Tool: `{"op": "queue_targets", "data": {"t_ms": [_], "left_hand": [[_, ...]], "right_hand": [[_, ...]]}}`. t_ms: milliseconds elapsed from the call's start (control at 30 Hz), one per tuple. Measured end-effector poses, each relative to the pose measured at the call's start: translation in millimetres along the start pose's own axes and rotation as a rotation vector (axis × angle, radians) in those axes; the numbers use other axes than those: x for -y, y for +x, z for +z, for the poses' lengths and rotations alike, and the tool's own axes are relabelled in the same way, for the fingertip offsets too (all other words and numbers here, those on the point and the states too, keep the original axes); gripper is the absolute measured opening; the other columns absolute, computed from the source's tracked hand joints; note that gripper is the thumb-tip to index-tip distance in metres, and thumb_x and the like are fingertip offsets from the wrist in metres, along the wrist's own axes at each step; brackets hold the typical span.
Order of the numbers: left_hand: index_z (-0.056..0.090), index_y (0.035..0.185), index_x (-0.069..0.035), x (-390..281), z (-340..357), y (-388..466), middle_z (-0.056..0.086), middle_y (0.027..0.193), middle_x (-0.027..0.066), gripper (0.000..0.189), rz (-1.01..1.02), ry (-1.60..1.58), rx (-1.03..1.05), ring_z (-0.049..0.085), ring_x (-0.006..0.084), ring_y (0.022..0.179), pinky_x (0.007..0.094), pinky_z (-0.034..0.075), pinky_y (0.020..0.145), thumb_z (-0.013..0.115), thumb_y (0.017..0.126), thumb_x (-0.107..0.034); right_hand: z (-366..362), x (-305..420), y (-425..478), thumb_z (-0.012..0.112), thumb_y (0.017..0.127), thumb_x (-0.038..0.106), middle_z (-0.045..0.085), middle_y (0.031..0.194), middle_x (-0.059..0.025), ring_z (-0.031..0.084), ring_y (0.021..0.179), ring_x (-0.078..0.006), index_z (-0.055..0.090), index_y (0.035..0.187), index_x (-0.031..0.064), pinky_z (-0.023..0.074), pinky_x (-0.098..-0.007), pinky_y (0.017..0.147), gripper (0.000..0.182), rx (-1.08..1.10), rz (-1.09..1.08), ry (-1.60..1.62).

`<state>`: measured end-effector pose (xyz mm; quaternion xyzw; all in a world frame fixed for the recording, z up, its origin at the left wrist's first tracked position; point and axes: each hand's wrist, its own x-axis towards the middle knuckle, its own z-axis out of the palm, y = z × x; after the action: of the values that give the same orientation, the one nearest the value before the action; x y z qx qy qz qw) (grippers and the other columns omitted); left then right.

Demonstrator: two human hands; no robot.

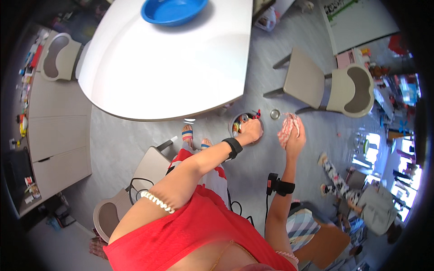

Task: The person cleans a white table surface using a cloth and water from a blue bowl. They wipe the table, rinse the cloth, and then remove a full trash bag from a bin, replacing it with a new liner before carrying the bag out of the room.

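My left hand [252,131] reaches down over the right side of a round container [232,130] that stands low beyond my feet. Its fingers are curled and partly hidden, so what they hold cannot be made out. Several small, mixed-colored items [243,118] lie inside the container, and a red and dark object [258,114] shows at its far rim. To the right, my right hand [296,137] is closed around a crumpled red-and-white patterned cloth [288,130]. A small round metal dish or lid [275,114] is just beyond the cloth, between it and the container.
A white table [169,74] bearing a blue basin [173,12] stands ahead. One chair [305,78] is at the right, another [149,166] beside me at the left. Black cables [237,205] hang near my legs. A seated person [376,208] is at the far right.
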<state>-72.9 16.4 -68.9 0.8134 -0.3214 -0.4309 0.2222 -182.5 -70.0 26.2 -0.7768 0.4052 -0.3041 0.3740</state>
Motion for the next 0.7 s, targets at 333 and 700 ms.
{"op": "queue_targets", "data": {"t_ms": [333,700], "left_hand": [[0.064,0.088,0.000,72,-188,-62,0.063,0.077,0.0068,0.023,0.124,-0.834,-0.153,0.060,0.0109,0.060,0.0232,0.048,0.051,0.051,0.085,-0.019],[0.058,0.102,0.000,201,-349,-87,0.060,0.094,0.0063,0.034,0.098,-0.953,-0.193,0.056,0.0115,0.085,0.0248,0.047,0.070,0.052,0.087,-0.030]], "right_hand": [[122,68,28,0.043,0.090,0.021,0.060,0.084,-0.0057,0.054,0.076,-0.0103,0.054,0.102,-0.0026,0.0436,-0.0263,0.069,0.029,0.261,0.177,0.287],[294,208,22,0.032,0.094,0.034,0.057,0.104,-0.0100,0.059,0.089,-0.0162,0.043,0.117,-0.0006,0.0493,-0.0301,0.078,0.043,0.687,0.626,0.903]]}}
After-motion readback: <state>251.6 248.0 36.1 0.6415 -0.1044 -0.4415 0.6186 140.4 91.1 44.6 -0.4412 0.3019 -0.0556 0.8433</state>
